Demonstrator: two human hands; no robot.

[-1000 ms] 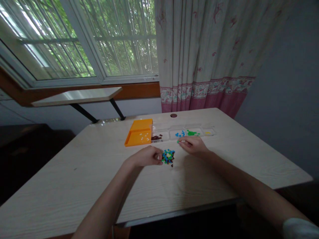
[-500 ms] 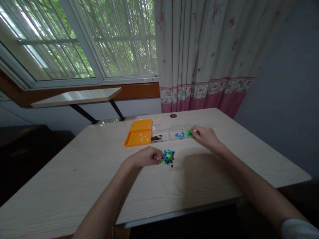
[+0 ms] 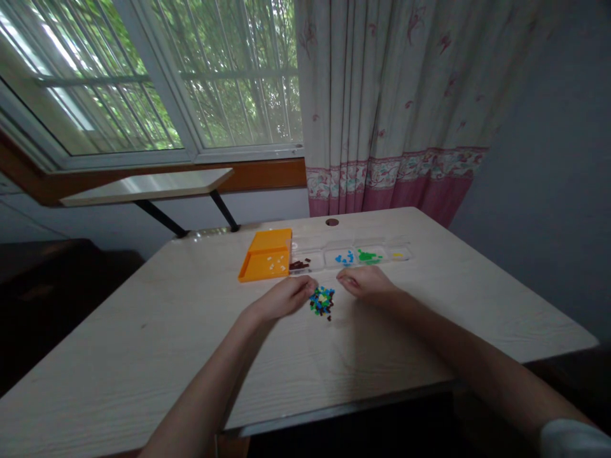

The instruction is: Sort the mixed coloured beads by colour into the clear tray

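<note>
A mixed heap of tiny blue, green, brown and pale pieces (image 3: 322, 300) lies on the table between my hands. My left hand (image 3: 286, 298) is closed at the heap's left edge, its fingertips touching or just over the pieces. Whatever it may pinch is too small to make out. Up and to the right of the heap is my right hand (image 3: 370, 282), fingers curled together, their contents hidden. Behind it, clear compartment trays hold blue pieces (image 3: 344, 257), green pieces (image 3: 368, 256) and a little yellow (image 3: 397, 255). Brown pieces (image 3: 300, 264) sit in the left compartment.
An open orange box (image 3: 258, 254) with several white pieces (image 3: 275, 263) stands left of the clear trays. The pale wooden table (image 3: 143, 356) has a round cable hole (image 3: 331, 222) near its back edge. A raised shelf (image 3: 147, 184) stands at the back left, below the window.
My right hand has drawn back from the green compartment toward the heap, uncovering the green and yellow pieces. My left hand has shifted slightly up at the heap's edge.
</note>
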